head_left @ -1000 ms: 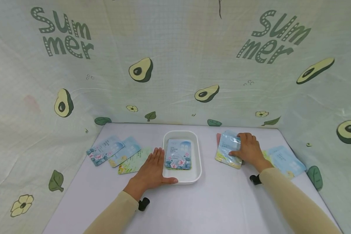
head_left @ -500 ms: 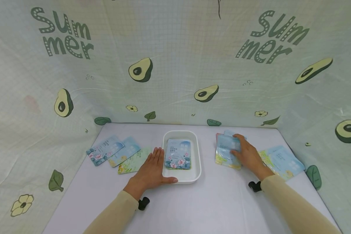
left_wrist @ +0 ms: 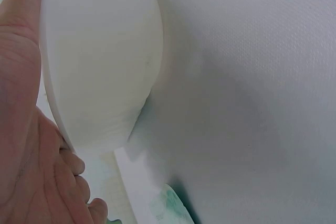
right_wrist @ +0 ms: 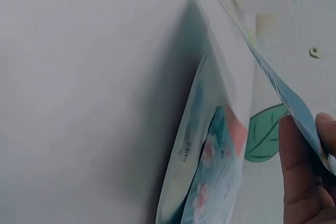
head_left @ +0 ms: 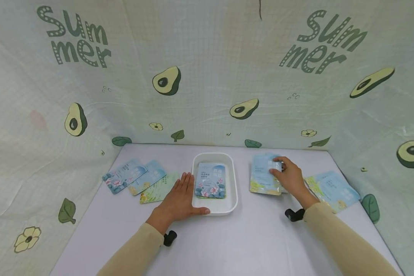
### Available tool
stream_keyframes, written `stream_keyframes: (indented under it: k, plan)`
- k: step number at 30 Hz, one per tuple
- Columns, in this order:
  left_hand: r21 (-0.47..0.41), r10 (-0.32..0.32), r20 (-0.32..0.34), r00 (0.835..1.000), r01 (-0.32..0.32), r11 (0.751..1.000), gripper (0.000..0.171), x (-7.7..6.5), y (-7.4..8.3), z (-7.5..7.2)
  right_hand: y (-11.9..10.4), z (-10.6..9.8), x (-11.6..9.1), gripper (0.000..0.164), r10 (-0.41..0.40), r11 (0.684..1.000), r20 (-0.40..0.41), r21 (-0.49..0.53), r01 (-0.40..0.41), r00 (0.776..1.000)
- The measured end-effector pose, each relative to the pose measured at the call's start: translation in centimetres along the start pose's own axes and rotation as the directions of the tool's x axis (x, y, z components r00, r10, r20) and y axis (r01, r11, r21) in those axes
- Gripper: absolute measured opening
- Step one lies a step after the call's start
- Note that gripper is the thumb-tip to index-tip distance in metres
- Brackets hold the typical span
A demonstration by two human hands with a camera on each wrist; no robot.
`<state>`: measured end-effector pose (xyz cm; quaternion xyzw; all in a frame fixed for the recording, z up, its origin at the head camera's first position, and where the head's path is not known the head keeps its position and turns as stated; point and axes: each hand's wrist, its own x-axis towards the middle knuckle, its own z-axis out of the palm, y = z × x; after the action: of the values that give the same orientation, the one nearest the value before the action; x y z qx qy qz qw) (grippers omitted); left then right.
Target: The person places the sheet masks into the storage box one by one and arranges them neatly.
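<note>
Stretching white to its front edge, the table (head_left: 241, 245) is carrying one tray (head_left: 232, 205) toward its back edge. The left hand (head_left: 179, 201), fingers straight, is touching the tray's left side; the right hand (head_left: 291, 178) is pinching one blue packet (head_left: 262, 172) beyond the tray's right edge. Three packets (head_left: 147, 178) are overlapping near the table's left edge.

Packet (head_left: 210, 180) in tray (head_left: 218, 207), fanned packets (head_left: 150, 177) left, raised packet (head_left: 263, 174) over lying packets (right_wrist: 210, 187) right, more packets (head_left: 335, 189) farther right

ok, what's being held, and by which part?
Right hand pinches a blue packet by its right edge in the head view; left hand only touches the tray.
</note>
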<state>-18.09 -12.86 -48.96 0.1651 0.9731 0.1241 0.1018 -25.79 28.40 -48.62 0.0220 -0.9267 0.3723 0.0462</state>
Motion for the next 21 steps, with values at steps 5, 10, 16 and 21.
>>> stream_keyframes:
  k: [5,10,16,21]
  plan:
    - [0.002,0.008,-0.008,1.000,-0.008,1.000,0.136,0.0,0.0,0.0,-0.8,-0.1,0.3,0.046,0.018,0.999,0.019,0.033,-0.018,1.000]
    - [-0.012,0.016,-0.014,1.000,-0.016,1.000,0.136,0.1,-0.1,-0.1,-1.6,-0.1,0.6,0.046,0.020,0.998,0.032,0.051,-0.022,0.999]
    - [-0.013,0.013,-0.006,1.000,-0.013,1.000,0.137,0.1,-0.1,-0.1,-2.7,0.0,0.9,0.048,0.016,0.998,0.025,0.058,-0.017,1.000]
    - [-0.016,0.013,-0.007,1.000,-0.013,1.000,0.138,0.0,-0.1,-0.1,-3.8,-0.1,1.3,0.049,0.009,0.997,0.030,0.072,-0.012,1.000]
